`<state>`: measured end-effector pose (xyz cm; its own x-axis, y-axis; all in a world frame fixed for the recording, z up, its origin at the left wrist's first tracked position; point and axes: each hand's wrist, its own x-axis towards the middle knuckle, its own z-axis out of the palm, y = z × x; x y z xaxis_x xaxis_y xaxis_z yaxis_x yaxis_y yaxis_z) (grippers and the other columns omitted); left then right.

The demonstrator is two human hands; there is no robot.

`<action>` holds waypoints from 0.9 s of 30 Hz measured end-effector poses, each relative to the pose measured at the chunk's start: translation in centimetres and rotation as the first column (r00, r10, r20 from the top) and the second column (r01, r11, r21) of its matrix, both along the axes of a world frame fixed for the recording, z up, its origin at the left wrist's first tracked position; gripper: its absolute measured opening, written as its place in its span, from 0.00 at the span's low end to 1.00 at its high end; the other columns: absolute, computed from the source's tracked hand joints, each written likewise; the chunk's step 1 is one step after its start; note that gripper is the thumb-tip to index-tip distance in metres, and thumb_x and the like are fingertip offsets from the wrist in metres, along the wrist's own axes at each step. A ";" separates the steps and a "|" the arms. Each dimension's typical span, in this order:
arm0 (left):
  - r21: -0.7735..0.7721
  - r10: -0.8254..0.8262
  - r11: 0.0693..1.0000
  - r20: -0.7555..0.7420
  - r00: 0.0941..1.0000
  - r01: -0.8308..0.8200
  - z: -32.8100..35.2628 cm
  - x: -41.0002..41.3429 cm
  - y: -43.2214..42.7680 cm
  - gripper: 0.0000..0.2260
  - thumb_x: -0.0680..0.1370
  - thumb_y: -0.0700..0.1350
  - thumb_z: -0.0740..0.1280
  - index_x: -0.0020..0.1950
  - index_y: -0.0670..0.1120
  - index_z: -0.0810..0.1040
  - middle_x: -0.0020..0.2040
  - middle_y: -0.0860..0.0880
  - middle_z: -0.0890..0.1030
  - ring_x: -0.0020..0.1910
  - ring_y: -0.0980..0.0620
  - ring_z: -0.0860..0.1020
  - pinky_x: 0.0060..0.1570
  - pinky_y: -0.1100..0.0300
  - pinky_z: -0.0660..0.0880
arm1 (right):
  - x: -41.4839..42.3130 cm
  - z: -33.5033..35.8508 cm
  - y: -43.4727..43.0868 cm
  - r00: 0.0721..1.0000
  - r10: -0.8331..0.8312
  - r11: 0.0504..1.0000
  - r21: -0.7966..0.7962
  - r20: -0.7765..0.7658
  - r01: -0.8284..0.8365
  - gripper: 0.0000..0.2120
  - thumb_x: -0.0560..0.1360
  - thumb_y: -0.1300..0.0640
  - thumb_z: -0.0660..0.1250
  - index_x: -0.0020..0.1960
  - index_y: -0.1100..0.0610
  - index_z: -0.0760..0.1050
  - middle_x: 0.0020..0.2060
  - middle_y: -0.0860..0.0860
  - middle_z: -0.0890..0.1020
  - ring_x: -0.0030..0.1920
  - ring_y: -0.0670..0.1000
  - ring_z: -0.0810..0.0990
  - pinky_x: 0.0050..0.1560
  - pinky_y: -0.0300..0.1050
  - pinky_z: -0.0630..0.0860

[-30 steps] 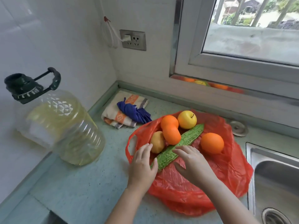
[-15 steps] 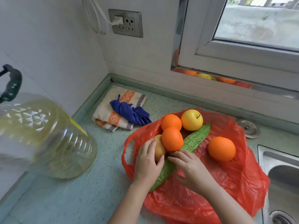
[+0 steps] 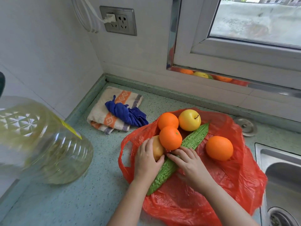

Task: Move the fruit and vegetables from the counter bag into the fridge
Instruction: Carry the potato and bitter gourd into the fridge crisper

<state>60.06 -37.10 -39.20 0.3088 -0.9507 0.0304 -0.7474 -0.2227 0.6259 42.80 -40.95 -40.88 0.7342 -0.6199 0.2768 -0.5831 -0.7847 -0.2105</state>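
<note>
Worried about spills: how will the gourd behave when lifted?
The gourd looks stiff and long, so it probably lifts straight, though a one-end grip may tip it. Its bumpy skin should grip well. The orange against it may roll off.

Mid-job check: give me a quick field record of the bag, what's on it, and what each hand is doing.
bag: red, spread open on counter, left of sink
on bag: three oranges, apple, gourd, pear
left hand: curled round pear
right hand: fingers laid across gourd
gourd pose: lying diagonally, partly under both hands
fridge: not in view
nearby: oil jug, cloths
</note>
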 end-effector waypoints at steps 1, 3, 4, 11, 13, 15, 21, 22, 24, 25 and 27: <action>-0.001 0.007 1.000 -0.011 1.000 -0.007 0.1 0.0 0.1 0.31 0.70 0.48 0.72 0.70 0.43 0.65 0.66 0.44 0.70 0.65 0.46 0.68 0.64 0.54 0.66 | 0.0 -0.1 -0.1 1.000 0.000 1.000 -0.007 0.001 0.000 0.34 0.57 0.57 0.77 0.61 0.52 0.72 0.57 0.49 0.70 0.59 0.56 0.68 0.55 0.60 0.73; -0.014 0.024 1.000 -0.042 0.999 -0.024 0.3 0.1 0.3 0.31 0.70 0.47 0.72 0.70 0.43 0.65 0.66 0.45 0.70 0.65 0.46 0.69 0.63 0.55 0.67 | 0.0 -0.3 -0.3 1.000 0.014 1.000 -0.021 0.007 -0.014 0.33 0.56 0.57 0.78 0.60 0.51 0.72 0.55 0.49 0.70 0.59 0.56 0.68 0.54 0.61 0.73; -0.018 0.034 0.999 -0.060 0.998 -0.035 0.5 0.0 0.5 0.31 0.70 0.47 0.72 0.69 0.43 0.66 0.66 0.45 0.70 0.64 0.47 0.69 0.62 0.56 0.66 | 0.0 -0.2 -0.4 1.000 0.026 0.999 -0.030 0.010 -0.025 0.33 0.56 0.56 0.78 0.59 0.52 0.72 0.54 0.50 0.72 0.58 0.56 0.68 0.53 0.59 0.74; -0.044 0.098 0.994 -0.129 0.987 -0.104 1.3 -0.1 1.6 0.29 0.68 0.45 0.74 0.66 0.42 0.69 0.63 0.45 0.73 0.63 0.47 0.71 0.60 0.61 0.66 | -0.5 1.1 -0.3 0.997 0.069 0.997 -0.036 0.028 -0.068 0.34 0.54 0.57 0.79 0.57 0.53 0.71 0.50 0.54 0.78 0.55 0.56 0.70 0.49 0.53 0.76; -0.053 0.094 0.993 -0.154 0.984 -0.103 1.8 -0.1 2.0 0.29 0.69 0.45 0.74 0.66 0.42 0.68 0.63 0.46 0.73 0.62 0.48 0.71 0.59 0.63 0.65 | -0.5 1.7 -0.1 0.997 0.065 0.997 -0.035 0.034 -0.064 0.33 0.54 0.57 0.80 0.57 0.53 0.72 0.50 0.53 0.77 0.54 0.55 0.70 0.47 0.51 0.77; -0.058 0.091 0.993 -0.189 0.978 -0.104 2.6 0.1 2.4 0.29 0.69 0.45 0.74 0.67 0.44 0.68 0.63 0.47 0.72 0.62 0.50 0.71 0.58 0.66 0.65 | -0.6 2.3 0.1 0.997 0.062 0.998 -0.029 0.037 -0.061 0.33 0.55 0.56 0.80 0.57 0.53 0.73 0.50 0.54 0.78 0.54 0.55 0.71 0.45 0.50 0.77; -0.154 0.100 0.978 -0.261 0.960 -0.143 5.8 1.4 4.0 0.28 0.68 0.42 0.75 0.66 0.45 0.69 0.60 0.52 0.72 0.57 0.56 0.70 0.56 0.71 0.68 | -0.6 4.1 0.8 0.996 0.057 0.998 0.002 0.076 -0.057 0.30 0.57 0.58 0.79 0.57 0.55 0.74 0.49 0.56 0.78 0.49 0.57 0.77 0.42 0.50 0.78; -0.170 0.093 0.975 -0.278 0.956 -0.144 6.4 1.6 4.3 0.28 0.68 0.42 0.75 0.66 0.46 0.69 0.59 0.53 0.72 0.58 0.55 0.72 0.57 0.62 0.72 | -0.6 4.3 1.0 0.996 0.050 0.999 0.002 0.080 -0.050 0.30 0.57 0.58 0.79 0.57 0.56 0.74 0.49 0.56 0.78 0.49 0.58 0.78 0.42 0.50 0.78; -0.202 0.082 0.968 -0.304 0.949 -0.149 7.6 1.8 5.0 0.28 0.68 0.43 0.75 0.65 0.47 0.70 0.59 0.54 0.73 0.59 0.53 0.73 0.57 0.53 0.74 | -0.6 4.9 1.4 0.995 0.023 1.000 0.006 0.099 -0.024 0.30 0.56 0.60 0.79 0.57 0.57 0.75 0.49 0.57 0.79 0.48 0.59 0.79 0.42 0.50 0.79; -0.219 0.079 0.964 -0.305 0.949 -0.150 8.3 1.9 5.3 0.28 0.67 0.45 0.74 0.65 0.48 0.70 0.59 0.54 0.73 0.59 0.53 0.74 0.57 0.55 0.74 | -0.5 5.2 1.5 0.993 0.007 1.000 0.009 0.116 -0.008 0.31 0.55 0.61 0.79 0.56 0.58 0.75 0.49 0.57 0.79 0.48 0.59 0.79 0.42 0.50 0.79; -0.245 0.083 0.956 -0.310 0.947 -0.163 9.5 2.1 5.9 0.28 0.65 0.50 0.72 0.64 0.50 0.70 0.59 0.54 0.74 0.58 0.54 0.74 0.56 0.59 0.74 | -0.5 6.1 1.8 0.988 -0.025 1.000 0.017 0.154 0.023 0.31 0.55 0.62 0.79 0.56 0.59 0.76 0.49 0.58 0.79 0.48 0.59 0.80 0.41 0.50 0.79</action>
<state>62.20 -31.17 -29.69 0.4562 -0.8744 0.1652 -0.4988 -0.0976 0.8612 42.35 -39.12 -34.79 0.6684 -0.6418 0.3759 -0.5612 -0.7668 -0.3115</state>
